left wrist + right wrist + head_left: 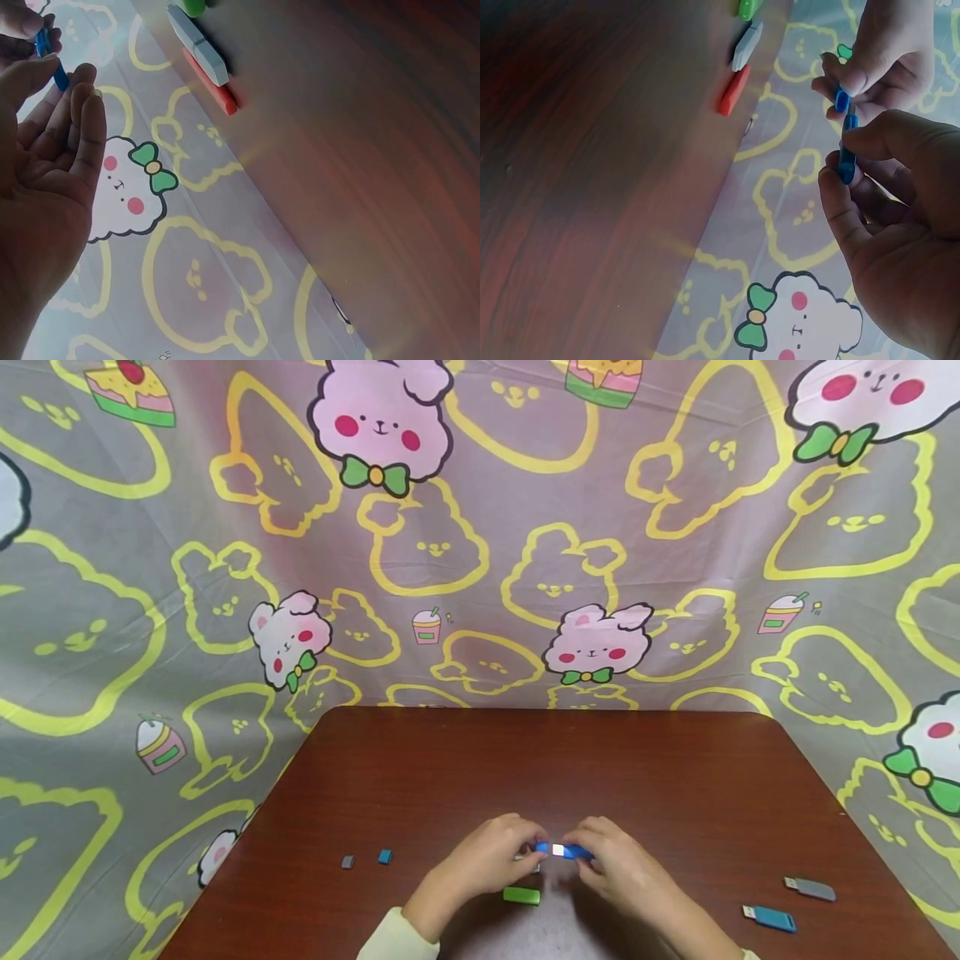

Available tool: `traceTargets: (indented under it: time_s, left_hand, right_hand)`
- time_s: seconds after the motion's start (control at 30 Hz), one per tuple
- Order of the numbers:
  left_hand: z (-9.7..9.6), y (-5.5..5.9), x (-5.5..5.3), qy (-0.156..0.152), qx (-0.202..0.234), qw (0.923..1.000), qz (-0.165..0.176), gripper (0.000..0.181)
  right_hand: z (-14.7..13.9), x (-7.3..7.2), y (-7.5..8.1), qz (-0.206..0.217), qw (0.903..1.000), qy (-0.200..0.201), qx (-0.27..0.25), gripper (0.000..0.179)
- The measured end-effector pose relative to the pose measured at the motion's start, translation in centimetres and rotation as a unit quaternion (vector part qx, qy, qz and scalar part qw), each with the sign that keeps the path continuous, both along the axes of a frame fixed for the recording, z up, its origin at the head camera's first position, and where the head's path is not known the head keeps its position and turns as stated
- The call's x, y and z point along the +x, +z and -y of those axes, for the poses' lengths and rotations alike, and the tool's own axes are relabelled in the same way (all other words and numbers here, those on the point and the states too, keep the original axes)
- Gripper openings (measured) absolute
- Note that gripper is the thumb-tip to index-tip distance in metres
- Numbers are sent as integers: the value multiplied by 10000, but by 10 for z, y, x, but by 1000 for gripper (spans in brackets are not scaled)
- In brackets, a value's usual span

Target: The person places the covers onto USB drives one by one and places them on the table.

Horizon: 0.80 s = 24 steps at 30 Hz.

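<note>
Between its thumb and fingers, my left hand (491,856) pinches a small blue cap (842,100). Facing it, my right hand (622,868) grips a blue USB flash drive (576,852) by its body, the bare metal plug pointing at the cap. A narrow gap separates cap and plug in the head view. Just below the left hand lies a green USB flash drive (522,896). The wrist views show a white stick (197,45) and a red stick (735,90) in line with the green one; the left hand mostly hides these two in the head view.
On the left of the brown table (555,760) lie a grey cap (348,862) and a teal cap (385,857). To the right are a grey flash drive (812,888) and a teal flash drive (771,918), both with bare plugs. A patterned curtain (480,527) surrounds the table.
</note>
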<state>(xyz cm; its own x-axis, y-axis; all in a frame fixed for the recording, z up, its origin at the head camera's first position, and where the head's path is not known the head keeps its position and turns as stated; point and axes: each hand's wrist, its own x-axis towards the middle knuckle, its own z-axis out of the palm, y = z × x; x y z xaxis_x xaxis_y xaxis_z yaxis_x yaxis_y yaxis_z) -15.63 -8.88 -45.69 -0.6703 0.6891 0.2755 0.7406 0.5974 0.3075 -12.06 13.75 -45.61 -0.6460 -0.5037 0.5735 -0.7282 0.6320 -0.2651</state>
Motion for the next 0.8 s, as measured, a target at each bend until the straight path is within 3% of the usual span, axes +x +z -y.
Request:
traceTargets:
  time_s: [0.27, 0.8]
  left_hand:
    - [-3, -1, 0, -97, 11, 9999, -123, 13]
    - [-6, 1, 1, -122, 69, 9999, 27, 15]
  right_hand:
    - [1, 3, 3, 293, 9995, -43, 68, 31]
    - [1, 4, 4, 495, 9986, -136, 154, 30]
